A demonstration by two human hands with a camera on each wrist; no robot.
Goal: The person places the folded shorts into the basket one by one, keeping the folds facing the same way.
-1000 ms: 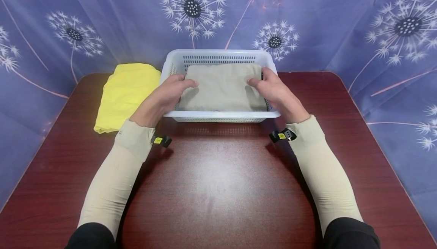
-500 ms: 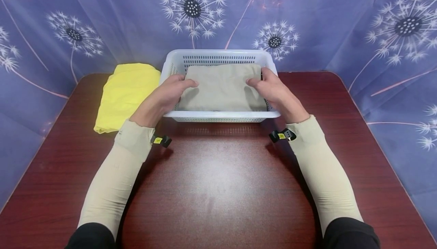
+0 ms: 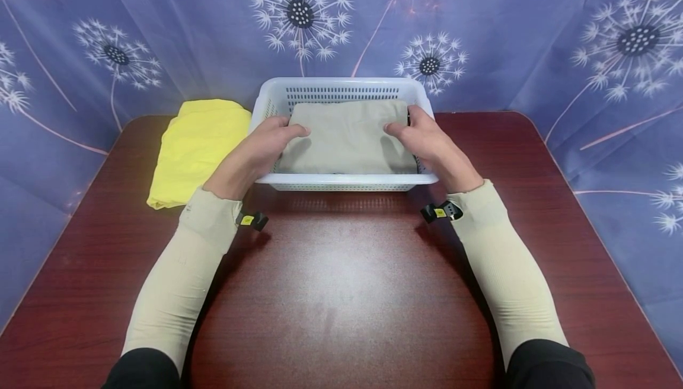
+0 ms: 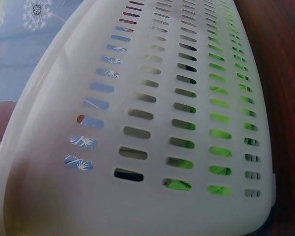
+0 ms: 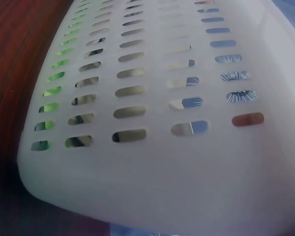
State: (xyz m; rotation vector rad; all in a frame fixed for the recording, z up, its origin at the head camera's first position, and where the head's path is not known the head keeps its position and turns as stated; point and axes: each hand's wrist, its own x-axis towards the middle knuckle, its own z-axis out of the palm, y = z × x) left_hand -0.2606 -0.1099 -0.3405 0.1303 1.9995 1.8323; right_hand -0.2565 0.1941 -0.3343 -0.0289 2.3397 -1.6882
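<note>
A folded grey-beige cloth (image 3: pixel 347 137) lies inside a white plastic basket (image 3: pixel 347 179) at the back of the table. My left hand (image 3: pixel 267 143) holds the cloth's left end, thumb on top and the other fingers hidden within the basket. At the opposite end, my right hand (image 3: pixel 427 137) holds it the same way, its fingers also mostly out of sight. Through the basket's slots in the left wrist view, something bright green (image 4: pixel 220 133) shows below the beige layer. The right wrist view shows mainly the slotted basket wall (image 5: pixel 152 172).
A folded yellow cloth (image 3: pixel 200 149) lies on the table just left of the basket, beside my left forearm. The dark red wooden table (image 3: pixel 341 282) extends in front. Behind it hangs a blue curtain (image 3: pixel 213 33) with dandelion prints, close to the basket's back rim.
</note>
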